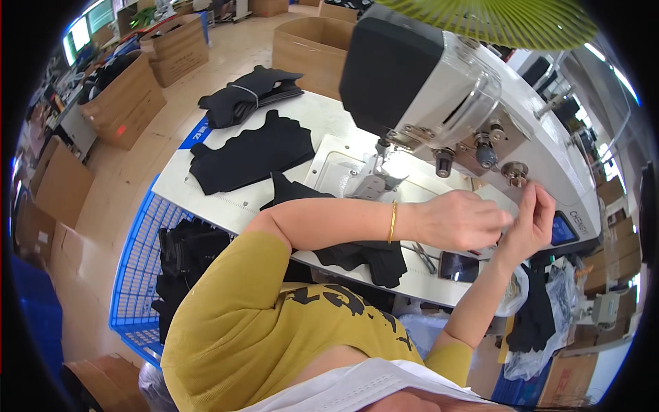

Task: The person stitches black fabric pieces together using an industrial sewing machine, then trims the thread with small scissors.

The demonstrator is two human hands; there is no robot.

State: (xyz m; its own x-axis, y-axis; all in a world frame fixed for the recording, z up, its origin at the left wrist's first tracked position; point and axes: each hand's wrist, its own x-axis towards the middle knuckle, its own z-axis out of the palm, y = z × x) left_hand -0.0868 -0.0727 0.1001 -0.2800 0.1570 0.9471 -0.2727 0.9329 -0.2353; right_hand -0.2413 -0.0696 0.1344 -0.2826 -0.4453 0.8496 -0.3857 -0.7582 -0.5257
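Note:
In front of a white sewing machine [473, 75], my two hands meet close together. My left hand [458, 221] reaches across from the left, a gold bangle at its wrist, fingers curled closed; what they hold, if anything, is hidden. Beside it my right hand [532, 223] points upward, thumb and forefinger pinched together just below a round metal tension knob [514, 172]. Anything in that pinch is too small to make out. Under my left forearm, black cut fabric pieces [371, 261] lie near the presser foot [377, 163].
Stacked black fabric pieces [254, 152] and a tied bundle [250, 96] lie at the table's left. Small scissors [424, 258] and a dark phone [458, 268] rest near the front edge. A blue basket [134, 275] stands left; cardboard boxes [312, 51] stand behind.

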